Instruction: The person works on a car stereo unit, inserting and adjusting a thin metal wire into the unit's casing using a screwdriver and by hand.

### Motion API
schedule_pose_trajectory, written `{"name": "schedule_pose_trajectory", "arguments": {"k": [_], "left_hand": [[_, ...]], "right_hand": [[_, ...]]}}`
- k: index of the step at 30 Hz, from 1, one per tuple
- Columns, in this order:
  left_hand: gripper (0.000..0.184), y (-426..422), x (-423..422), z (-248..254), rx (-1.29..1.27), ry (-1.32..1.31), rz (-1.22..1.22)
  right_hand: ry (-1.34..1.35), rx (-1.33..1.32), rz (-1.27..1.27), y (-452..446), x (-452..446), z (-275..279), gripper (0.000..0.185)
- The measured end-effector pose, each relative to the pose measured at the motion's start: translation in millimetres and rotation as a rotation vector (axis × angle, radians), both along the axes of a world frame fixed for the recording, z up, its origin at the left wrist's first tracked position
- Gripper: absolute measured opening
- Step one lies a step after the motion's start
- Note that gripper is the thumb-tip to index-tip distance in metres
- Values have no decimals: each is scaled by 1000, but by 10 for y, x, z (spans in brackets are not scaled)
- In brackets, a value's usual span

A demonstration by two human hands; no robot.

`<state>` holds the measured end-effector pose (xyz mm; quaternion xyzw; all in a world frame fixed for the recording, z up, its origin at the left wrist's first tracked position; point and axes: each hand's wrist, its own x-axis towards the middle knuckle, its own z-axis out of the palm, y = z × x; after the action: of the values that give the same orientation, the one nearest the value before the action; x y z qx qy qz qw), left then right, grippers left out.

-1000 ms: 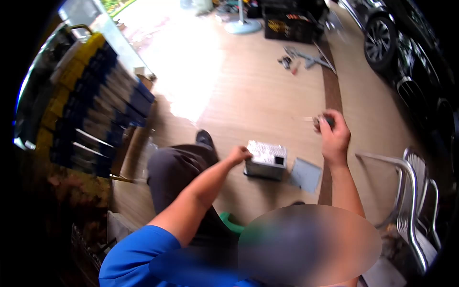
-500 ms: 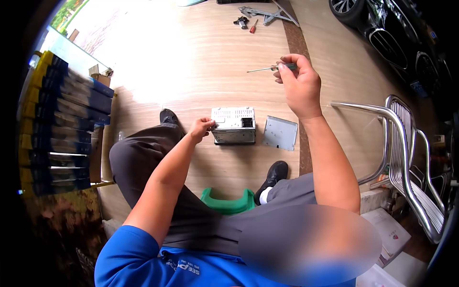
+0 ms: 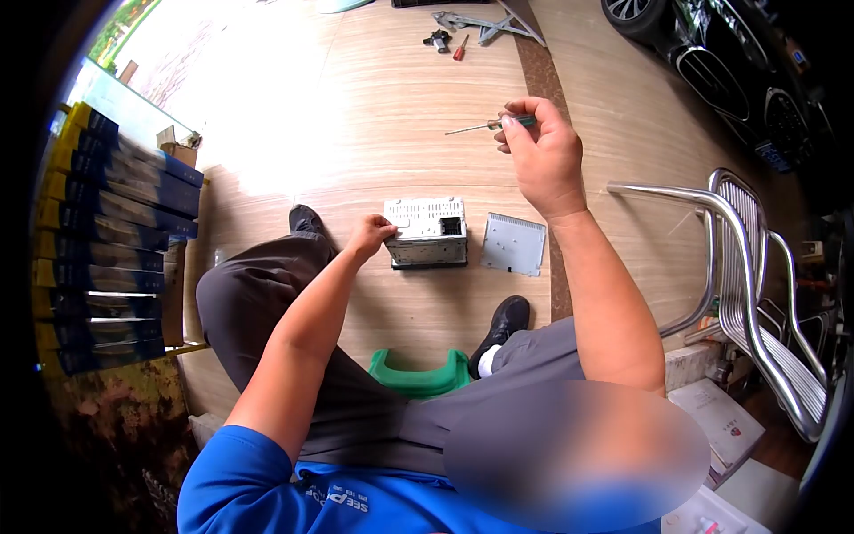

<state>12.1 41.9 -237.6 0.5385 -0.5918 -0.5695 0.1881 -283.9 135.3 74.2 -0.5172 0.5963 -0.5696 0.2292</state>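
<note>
A silver metal box that looks like a car stereo (image 3: 425, 233) rests on the floor between my feet, with a square dark socket on its right part. My left hand (image 3: 372, 235) grips its left edge, thumb and fingers at the corner. Raised above and to the right of the box, my right hand (image 3: 541, 147) holds a screwdriver (image 3: 471, 128) by its greenish handle. The thin shaft points left and touches nothing. Just right of the stereo a flat grey metal cover plate (image 3: 514, 244) lies on the floor.
A green stool (image 3: 418, 378) is under me. Farther off lie a red screwdriver (image 3: 460, 48), a small dark part (image 3: 438, 40) and a metal linkage (image 3: 485, 25). A chrome-framed chair (image 3: 756, 294) and a black car (image 3: 712, 62) stand right; blue boxes (image 3: 116, 231) are stacked left.
The whole view has shifted slightly, so everything appears a little farther left. Both hands keep their holds, and the stereo and plate stay in place.
</note>
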Motion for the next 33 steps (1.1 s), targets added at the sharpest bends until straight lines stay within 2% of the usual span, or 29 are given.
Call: {"name": "schedule_pose_trajectory", "arguments": {"k": [8, 10, 19, 27, 33], "left_hand": [[17, 41, -27, -2, -120, -144, -6], [17, 87, -68, 133, -226, -275, -38], [16, 93, -61, 116, -235, -194, -58], [16, 194, -100, 224, -263, -222, -17], [15, 194, -44, 260, -230, -199, -41]], "right_hand": [[2, -9, 20, -26, 3, -60, 13], [5, -4, 21, -31, 15, -55, 14], [17, 18, 36, -27, 44, -102, 14], [57, 64, 72, -31, 165, -162, 15], [-10, -8, 36, -89, 199, -225, 11]]}}
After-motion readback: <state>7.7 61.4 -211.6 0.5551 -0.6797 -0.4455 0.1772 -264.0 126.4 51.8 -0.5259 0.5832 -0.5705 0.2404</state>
